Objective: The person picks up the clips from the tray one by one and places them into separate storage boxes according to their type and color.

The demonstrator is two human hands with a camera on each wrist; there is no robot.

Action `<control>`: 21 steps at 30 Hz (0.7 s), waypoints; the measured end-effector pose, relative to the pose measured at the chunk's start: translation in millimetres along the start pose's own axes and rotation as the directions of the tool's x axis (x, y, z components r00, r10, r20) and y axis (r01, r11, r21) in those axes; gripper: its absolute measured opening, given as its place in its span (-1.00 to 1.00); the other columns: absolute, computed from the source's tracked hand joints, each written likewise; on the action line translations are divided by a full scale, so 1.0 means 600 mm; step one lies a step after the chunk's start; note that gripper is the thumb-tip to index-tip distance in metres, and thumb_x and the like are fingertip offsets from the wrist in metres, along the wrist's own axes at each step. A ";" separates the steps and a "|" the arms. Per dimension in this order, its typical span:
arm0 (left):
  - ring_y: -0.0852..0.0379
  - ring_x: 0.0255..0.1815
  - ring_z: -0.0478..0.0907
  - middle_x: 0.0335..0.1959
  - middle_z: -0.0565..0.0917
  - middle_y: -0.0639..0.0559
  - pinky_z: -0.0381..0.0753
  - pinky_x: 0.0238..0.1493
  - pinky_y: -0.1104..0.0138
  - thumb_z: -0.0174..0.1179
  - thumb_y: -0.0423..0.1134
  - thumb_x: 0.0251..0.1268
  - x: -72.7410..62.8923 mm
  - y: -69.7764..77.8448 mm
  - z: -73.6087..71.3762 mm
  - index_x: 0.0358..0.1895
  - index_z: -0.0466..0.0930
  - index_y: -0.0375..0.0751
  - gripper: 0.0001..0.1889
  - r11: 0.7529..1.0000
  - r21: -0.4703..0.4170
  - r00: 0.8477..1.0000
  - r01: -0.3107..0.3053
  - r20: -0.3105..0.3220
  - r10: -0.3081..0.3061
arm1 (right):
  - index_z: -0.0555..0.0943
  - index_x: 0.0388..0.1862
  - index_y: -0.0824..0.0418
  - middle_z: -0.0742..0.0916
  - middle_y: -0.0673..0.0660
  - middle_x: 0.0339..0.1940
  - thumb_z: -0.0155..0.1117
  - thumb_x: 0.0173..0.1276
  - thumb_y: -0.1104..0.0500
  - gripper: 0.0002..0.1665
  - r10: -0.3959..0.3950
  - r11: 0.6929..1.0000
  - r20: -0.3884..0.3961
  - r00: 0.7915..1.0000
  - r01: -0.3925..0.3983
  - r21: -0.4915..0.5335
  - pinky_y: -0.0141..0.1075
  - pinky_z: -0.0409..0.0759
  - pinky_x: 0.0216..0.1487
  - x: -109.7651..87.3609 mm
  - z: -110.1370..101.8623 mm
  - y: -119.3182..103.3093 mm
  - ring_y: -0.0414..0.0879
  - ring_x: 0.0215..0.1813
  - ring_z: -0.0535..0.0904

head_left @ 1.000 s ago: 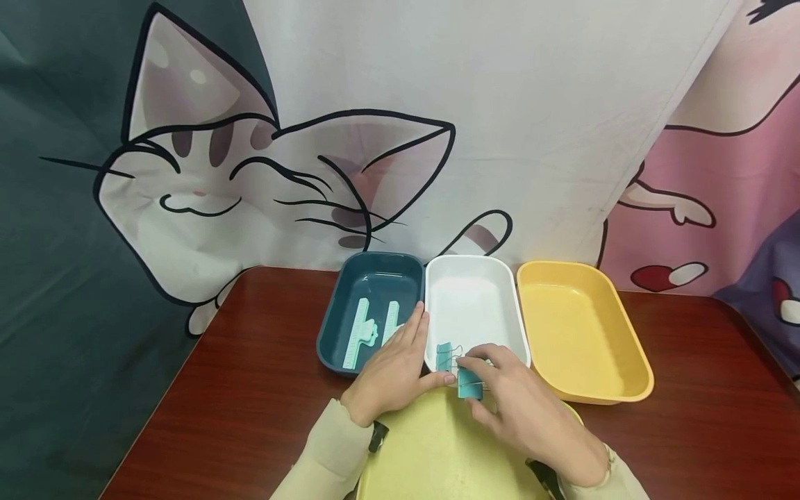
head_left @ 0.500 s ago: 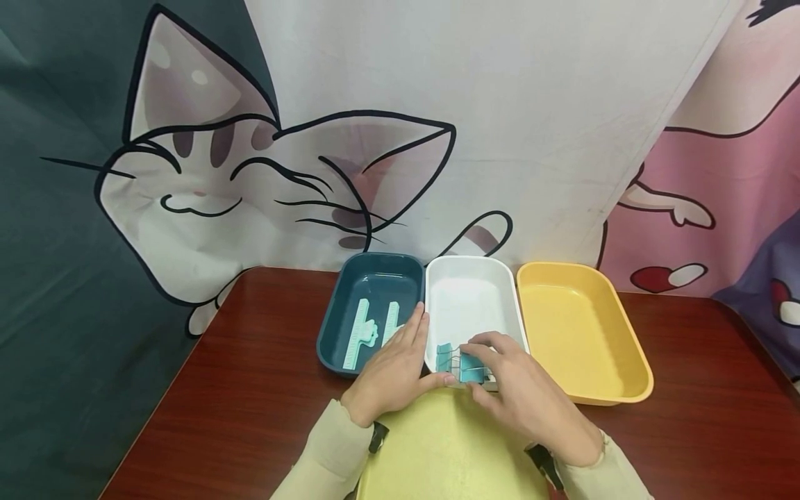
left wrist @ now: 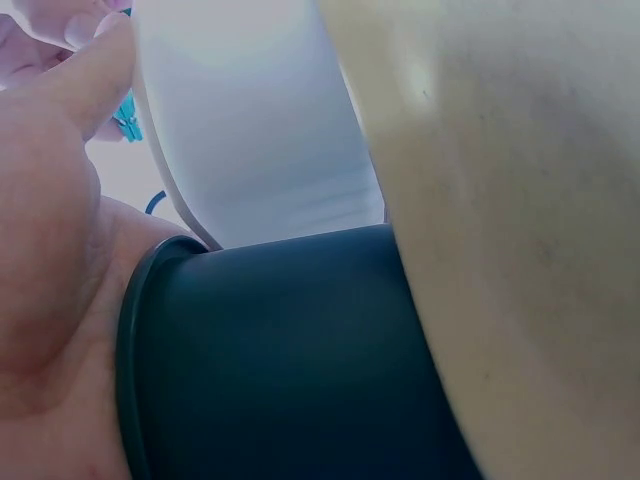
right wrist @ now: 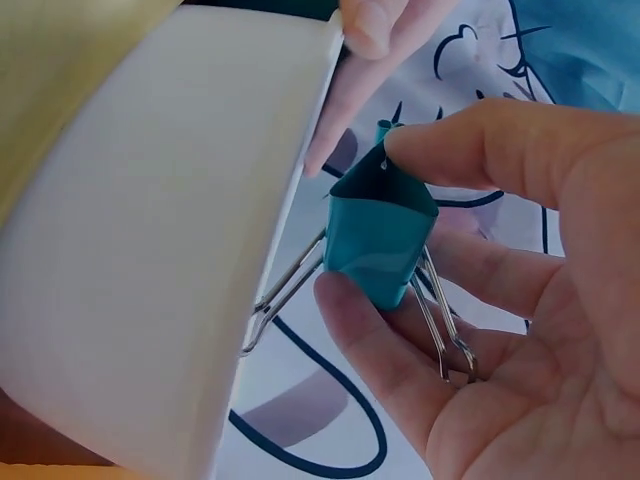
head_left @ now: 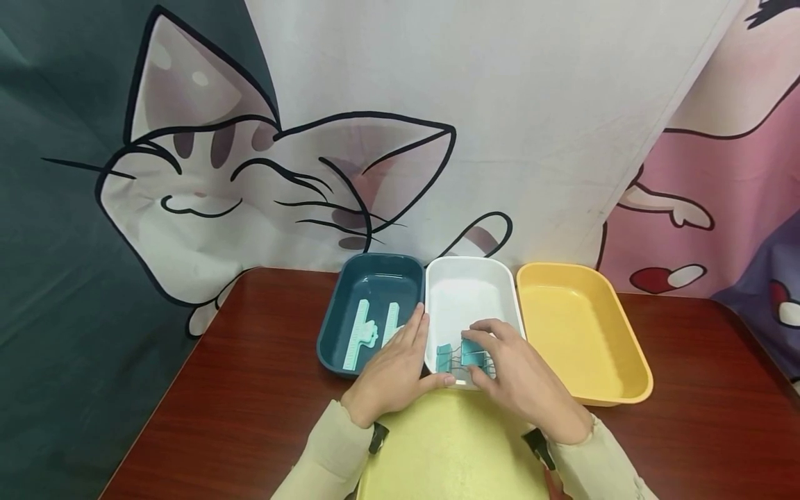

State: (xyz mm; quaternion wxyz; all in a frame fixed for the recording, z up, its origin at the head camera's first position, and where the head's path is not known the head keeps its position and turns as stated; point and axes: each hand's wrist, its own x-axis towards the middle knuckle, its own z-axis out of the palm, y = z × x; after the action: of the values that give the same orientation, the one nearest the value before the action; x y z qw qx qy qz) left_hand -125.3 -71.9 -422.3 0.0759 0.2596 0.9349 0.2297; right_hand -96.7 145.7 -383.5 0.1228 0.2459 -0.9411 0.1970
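Observation:
My right hand point(head_left: 517, 378) pinches a teal binder clip point(head_left: 473, 352) over the near end of the white tray point(head_left: 471, 267). In the right wrist view, thumb and fingers hold the clip's point(right wrist: 375, 240) body, its wire handles spread to both sides. A second teal binder clip point(head_left: 444, 358) is in the white tray, left of the held one. My left hand point(head_left: 394, 375) rests with straight fingers where the dark blue tray point(head_left: 331, 312) meets the white one, its thumb reaching along the white tray's near rim. Two mint ruler clips point(head_left: 359, 337) lie in the dark blue tray, one partly behind that hand.
To the right stands a yellow tray point(head_left: 584, 333), side by side with the white one. A pale yellow surface point(head_left: 453, 444) lies in front of the trays, under the forearms. Behind the brown table point(head_left: 250, 389) hangs a cloth point(head_left: 531, 104) with cartoon prints.
My right hand has moved the binder clip away from me, from the white tray's near rim to just inside it. The left hand has stayed in place.

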 end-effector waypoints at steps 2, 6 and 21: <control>-0.06 0.62 -0.04 0.67 -0.28 -0.09 0.18 0.51 0.07 0.13 0.37 0.32 0.000 0.000 0.000 0.62 -0.17 -0.30 0.10 1.000 0.003 1.000 0.000 0.000 0.000 | 0.67 0.09 0.36 0.66 0.22 0.08 0.49 0.14 0.25 -0.50 -0.006 1.000 -0.010 1.000 0.006 -0.004 -0.04 0.63 0.08 0.002 0.003 0.004 0.07 0.06 0.60; -0.06 0.63 -0.05 0.67 -0.28 -0.09 0.17 0.51 0.06 0.13 0.36 0.32 0.000 0.000 0.000 0.62 -0.16 -0.30 0.10 1.000 0.000 1.000 0.003 0.001 -0.003 | 0.67 0.08 0.38 0.66 0.25 0.08 0.51 0.14 0.24 -0.49 -0.015 1.000 -0.014 1.000 0.015 -0.010 -0.02 0.63 0.09 0.008 0.007 0.011 0.10 0.07 0.60; -0.02 0.63 -0.08 0.67 -0.29 -0.08 0.15 0.52 0.08 0.12 0.36 0.33 0.000 -0.001 0.000 0.62 -0.17 -0.31 0.10 1.000 0.003 1.000 -0.005 0.003 0.005 | 0.66 0.06 0.42 0.67 0.30 0.06 0.55 0.15 0.28 -0.50 -0.018 1.000 0.002 1.000 0.018 -0.022 0.01 0.62 0.13 0.029 0.015 0.034 0.14 0.08 0.60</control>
State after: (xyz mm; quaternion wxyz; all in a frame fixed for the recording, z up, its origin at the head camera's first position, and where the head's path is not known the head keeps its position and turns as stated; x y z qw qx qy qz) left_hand -125.3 -72.4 -422.7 0.0762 0.2622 0.9345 0.2282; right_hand -123.1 151.1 -392.1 0.1265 0.2533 -0.9410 0.1851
